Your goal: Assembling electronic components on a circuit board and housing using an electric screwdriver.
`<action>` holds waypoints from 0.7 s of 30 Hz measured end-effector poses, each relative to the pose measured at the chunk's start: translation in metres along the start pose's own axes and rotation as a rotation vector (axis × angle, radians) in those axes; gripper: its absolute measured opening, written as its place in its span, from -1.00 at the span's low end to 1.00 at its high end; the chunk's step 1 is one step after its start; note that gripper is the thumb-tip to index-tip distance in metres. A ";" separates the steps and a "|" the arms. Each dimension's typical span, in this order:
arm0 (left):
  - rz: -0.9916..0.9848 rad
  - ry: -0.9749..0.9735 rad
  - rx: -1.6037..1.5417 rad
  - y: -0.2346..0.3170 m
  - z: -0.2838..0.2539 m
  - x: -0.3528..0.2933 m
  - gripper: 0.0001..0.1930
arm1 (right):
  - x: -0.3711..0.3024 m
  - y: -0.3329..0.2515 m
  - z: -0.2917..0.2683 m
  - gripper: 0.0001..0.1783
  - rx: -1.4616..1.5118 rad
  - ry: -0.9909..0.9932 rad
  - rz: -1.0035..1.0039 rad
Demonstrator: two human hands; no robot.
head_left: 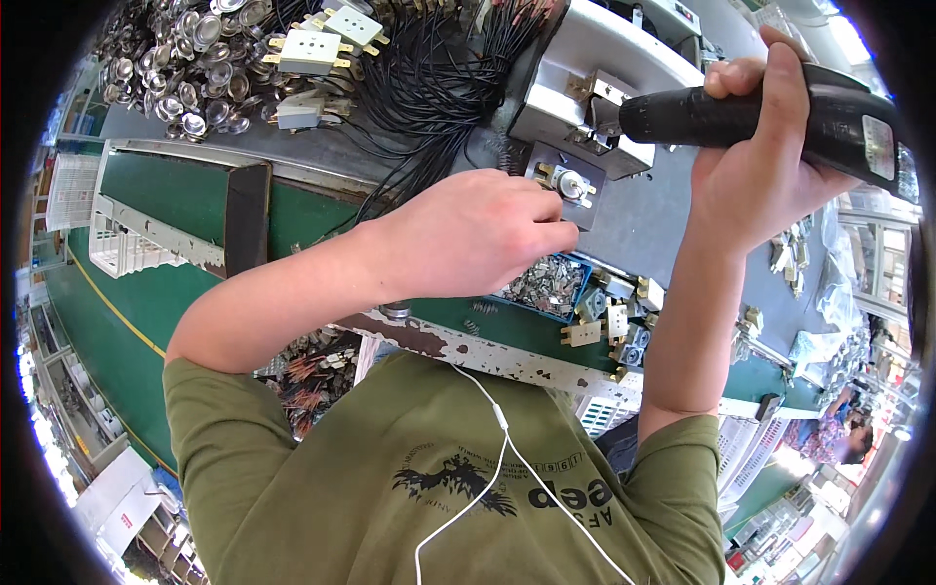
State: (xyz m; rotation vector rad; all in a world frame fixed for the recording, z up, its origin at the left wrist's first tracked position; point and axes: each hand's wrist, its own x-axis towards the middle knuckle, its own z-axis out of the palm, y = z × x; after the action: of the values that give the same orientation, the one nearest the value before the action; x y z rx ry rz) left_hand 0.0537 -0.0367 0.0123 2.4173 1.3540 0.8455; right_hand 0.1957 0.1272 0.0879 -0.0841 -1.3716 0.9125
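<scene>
My right hand is wrapped round a black electric screwdriver, a thick cylindrical body with a pale label. Its narrower end points toward a metal block fixture, and its tip is hidden there. My left hand is closed, fingers curled and thumb against them; whatever it may pinch cannot be seen. Just right of its fingertips, a round white part with metal tabs sits on a small metal plate. Below that hand lies a blue tray of small metal pieces.
Shiny round metal cups are heaped at the far left beside white terminal blocks. A bundle of black wires spreads over the bench. More blocks lie right of the tray. A chipped metal rail runs before me.
</scene>
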 end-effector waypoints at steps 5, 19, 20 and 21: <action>-0.020 -0.042 0.001 0.001 -0.001 -0.001 -0.80 | 0.000 0.000 -0.002 -0.69 -0.021 -0.024 0.048; 0.013 -0.009 0.011 -0.001 -0.004 0.000 -0.86 | 0.009 -0.007 0.020 -0.52 -0.021 -0.205 0.270; 0.010 -0.009 0.024 -0.001 -0.006 0.001 -0.87 | 0.015 -0.006 0.017 -0.50 -0.015 -0.256 0.332; 0.016 -0.018 0.019 -0.003 -0.009 0.002 -0.87 | 0.023 -0.006 0.022 -0.49 -0.013 -0.302 0.397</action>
State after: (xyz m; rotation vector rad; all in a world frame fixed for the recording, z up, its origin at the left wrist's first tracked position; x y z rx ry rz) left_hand 0.0473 -0.0340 0.0188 2.4476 1.3435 0.8170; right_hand 0.1778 0.1266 0.1150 -0.2425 -1.6752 1.2860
